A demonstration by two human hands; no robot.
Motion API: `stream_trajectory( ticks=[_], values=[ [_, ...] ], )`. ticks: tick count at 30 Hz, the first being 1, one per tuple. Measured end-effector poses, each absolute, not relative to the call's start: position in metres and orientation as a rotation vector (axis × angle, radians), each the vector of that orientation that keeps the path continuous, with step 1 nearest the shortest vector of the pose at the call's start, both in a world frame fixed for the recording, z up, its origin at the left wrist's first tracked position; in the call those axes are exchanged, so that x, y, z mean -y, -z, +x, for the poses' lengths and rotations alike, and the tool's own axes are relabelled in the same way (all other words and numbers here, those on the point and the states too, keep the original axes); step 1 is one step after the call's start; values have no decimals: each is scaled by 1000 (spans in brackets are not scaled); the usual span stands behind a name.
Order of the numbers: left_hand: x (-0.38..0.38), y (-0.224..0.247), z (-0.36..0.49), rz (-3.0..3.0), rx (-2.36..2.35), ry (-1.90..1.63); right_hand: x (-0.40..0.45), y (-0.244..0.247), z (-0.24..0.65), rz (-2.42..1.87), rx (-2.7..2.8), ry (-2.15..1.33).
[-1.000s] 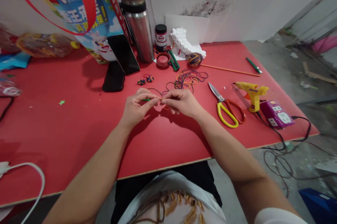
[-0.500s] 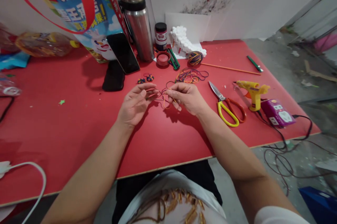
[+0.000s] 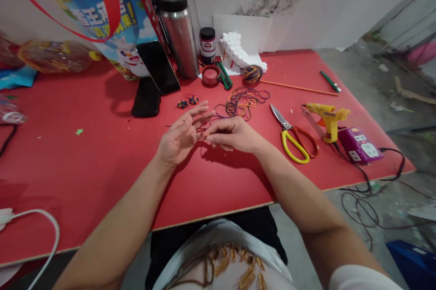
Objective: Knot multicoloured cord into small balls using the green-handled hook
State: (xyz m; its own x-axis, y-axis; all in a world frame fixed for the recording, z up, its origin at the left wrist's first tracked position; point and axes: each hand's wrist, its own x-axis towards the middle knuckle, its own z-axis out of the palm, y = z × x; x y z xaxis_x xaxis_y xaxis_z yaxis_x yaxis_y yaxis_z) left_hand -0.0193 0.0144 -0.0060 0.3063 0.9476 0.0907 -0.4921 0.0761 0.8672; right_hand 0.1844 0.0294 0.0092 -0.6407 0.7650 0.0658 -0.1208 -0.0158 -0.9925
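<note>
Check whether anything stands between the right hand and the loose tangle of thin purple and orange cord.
Nothing visible does: the tangle lies just beyond the right hand. The metal scissors with yellow and red handles lie to the right, clear of that gap.

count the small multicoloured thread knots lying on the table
2. The left knot lies nearer the leaning phone; the right knot is beside it, towards the tangled thread. Others could be hidden beneath the left hand or right hand.
</note>
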Motion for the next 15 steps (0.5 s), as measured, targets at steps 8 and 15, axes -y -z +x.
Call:
stream_trajectory(
  ticks=[8,15],
  values=[
    [-21,-1,-32,788,-548,-1271,-35,-5,193,-787,2224,-1848],
    [-19,-5,-41,788,-597,-1245,-51,-7,214,-1245,1746,-1385]
  ],
)
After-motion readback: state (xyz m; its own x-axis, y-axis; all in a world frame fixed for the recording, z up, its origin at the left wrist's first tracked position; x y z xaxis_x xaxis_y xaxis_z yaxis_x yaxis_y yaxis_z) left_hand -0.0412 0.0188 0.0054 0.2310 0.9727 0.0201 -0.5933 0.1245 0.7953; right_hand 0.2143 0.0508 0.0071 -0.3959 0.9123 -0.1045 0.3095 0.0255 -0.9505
